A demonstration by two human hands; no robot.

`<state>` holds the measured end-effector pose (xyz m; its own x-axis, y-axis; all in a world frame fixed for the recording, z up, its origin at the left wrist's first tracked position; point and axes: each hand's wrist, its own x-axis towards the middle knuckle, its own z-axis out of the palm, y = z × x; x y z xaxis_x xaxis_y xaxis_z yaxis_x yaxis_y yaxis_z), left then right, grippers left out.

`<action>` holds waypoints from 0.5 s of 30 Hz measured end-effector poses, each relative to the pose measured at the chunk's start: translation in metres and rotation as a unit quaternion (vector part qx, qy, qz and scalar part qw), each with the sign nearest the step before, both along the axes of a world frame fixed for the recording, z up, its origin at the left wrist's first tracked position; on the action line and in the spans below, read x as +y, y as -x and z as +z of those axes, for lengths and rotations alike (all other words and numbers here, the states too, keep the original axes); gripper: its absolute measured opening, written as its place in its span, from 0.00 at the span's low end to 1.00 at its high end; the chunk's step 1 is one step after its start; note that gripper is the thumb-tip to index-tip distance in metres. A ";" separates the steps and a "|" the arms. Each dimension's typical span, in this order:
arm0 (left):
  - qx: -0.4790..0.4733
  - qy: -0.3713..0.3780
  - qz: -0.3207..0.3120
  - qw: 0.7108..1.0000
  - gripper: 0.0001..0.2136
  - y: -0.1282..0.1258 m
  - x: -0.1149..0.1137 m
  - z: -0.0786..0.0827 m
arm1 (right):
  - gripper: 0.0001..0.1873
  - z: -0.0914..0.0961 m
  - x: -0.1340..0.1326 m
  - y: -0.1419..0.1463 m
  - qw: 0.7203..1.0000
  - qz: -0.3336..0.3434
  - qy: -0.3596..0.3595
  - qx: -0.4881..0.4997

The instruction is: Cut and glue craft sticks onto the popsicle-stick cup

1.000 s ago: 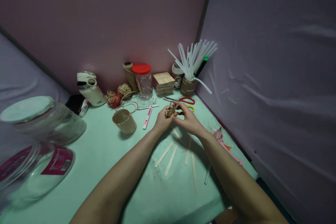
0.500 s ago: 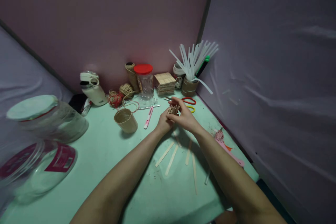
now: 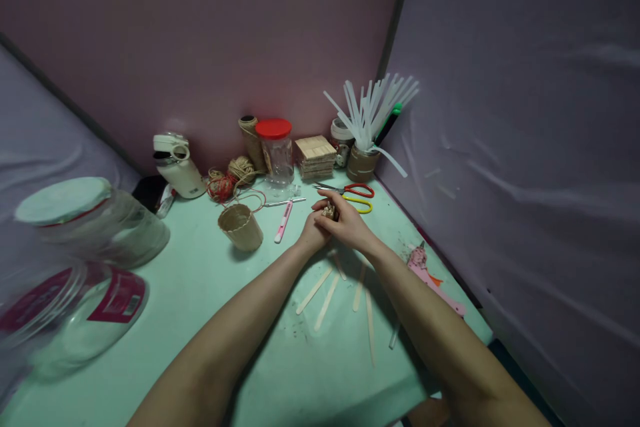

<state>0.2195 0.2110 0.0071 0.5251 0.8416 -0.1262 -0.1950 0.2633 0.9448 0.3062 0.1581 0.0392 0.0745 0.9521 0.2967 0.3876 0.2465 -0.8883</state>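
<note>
My left hand (image 3: 313,233) is closed around a bundle of wooden craft sticks (image 3: 329,211), whose ends peek out between my hands. Wrapped over the bundle from the right side is my right hand (image 3: 350,221), its fingers curled and touching the sticks. Most of the bundle is hidden by my fingers. Below my hands, several loose craft sticks (image 3: 327,303) lie fanned out on the green tabletop (image 3: 270,360). Scissors (image 3: 357,191) with red and yellow handles lie just beyond my right hand. To the left are a pink utility knife (image 3: 284,221) and a round stick-walled cup (image 3: 245,232).
Along the back stand twine (image 3: 241,171), a red-lidded jar (image 3: 277,153), a stack of wooden squares (image 3: 316,159) and a holder (image 3: 363,165) of white glue sticks. A pink glue gun (image 3: 435,290) lies right. Large clear jars (image 3: 125,240) occupy the left.
My right hand has closed further over the craft sticks, so fewer of their ends show. The scissors are more visible now. The loose sticks on the table stay put.
</note>
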 end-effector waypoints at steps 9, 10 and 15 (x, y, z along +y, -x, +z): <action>0.103 -0.159 -0.036 0.981 0.08 0.006 0.002 -0.007 | 0.43 0.020 -0.014 -0.021 0.999 0.021 -0.003 0.040; 0.108 -0.167 -0.036 0.979 0.07 0.006 0.002 -0.007 | 0.41 0.022 -0.017 -0.024 0.999 0.022 -0.009 0.025; 0.120 -0.194 -0.036 0.973 0.10 0.006 0.000 -0.008 | 0.33 0.025 -0.023 -0.036 0.999 0.001 -0.021 -0.041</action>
